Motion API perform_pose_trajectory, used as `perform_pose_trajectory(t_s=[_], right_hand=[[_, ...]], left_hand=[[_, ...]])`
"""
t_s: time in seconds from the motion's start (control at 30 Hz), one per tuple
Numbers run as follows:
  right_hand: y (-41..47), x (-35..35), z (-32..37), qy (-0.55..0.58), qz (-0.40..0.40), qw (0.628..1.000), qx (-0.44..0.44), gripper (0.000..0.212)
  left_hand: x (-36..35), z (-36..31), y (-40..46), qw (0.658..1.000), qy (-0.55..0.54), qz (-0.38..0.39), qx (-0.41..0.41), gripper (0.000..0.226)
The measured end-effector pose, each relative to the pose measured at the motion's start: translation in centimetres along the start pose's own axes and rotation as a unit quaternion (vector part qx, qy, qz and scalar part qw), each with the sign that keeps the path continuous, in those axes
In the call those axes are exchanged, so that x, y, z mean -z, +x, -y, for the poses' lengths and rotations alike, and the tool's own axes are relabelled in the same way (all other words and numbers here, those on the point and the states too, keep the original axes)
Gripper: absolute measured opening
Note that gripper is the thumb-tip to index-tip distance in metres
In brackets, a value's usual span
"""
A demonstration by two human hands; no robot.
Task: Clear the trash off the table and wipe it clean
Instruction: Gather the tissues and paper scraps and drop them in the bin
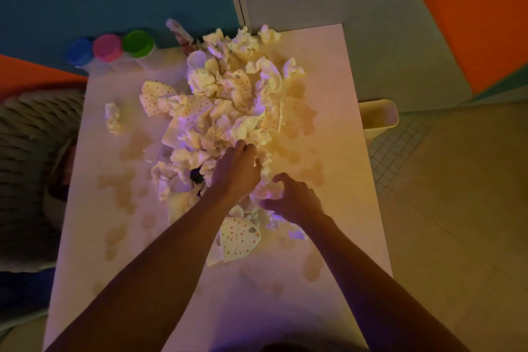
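Note:
A big heap of crumpled white napkins and dotted paper scraps (pixel 228 100) covers the middle of the white table (pixel 328 123). My left hand (pixel 237 168) lies on the near part of the heap, fingers curled into the tissue. My right hand (pixel 294 198) sits just to its right with curled fingers closing round crumpled paper at the heap's edge. A dotted paper piece (pixel 240 238) lies under my forearms. One loose napkin ball (pixel 113 118) lies apart at the left. Brownish stains (pixel 123 183) mark the tabletop.
A pale yellow bin (pixel 378 117) stands on the floor off the table's right edge. Three tubs with blue (pixel 80 51), pink (pixel 108 47) and green (pixel 138 43) lids line the far left corner, beside a small bottle (pixel 178 30). A grey cushioned seat (pixel 34 134) is at left.

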State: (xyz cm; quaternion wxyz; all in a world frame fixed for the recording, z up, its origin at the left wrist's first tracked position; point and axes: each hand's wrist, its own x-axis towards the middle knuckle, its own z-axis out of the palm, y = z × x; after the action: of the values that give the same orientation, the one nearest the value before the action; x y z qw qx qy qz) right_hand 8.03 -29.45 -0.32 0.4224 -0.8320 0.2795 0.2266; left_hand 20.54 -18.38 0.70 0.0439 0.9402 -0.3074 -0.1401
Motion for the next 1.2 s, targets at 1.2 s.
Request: perform_pose_trajectory(t_s=[1.2], right_hand=[[0.7,-3.9,5.9,-0.113,-0.006,0.993,-0.021,0.081]], left_hand=[[4.3,11.1,-10.7,0.964,-0.193,-0.104,0.154,0.015]])
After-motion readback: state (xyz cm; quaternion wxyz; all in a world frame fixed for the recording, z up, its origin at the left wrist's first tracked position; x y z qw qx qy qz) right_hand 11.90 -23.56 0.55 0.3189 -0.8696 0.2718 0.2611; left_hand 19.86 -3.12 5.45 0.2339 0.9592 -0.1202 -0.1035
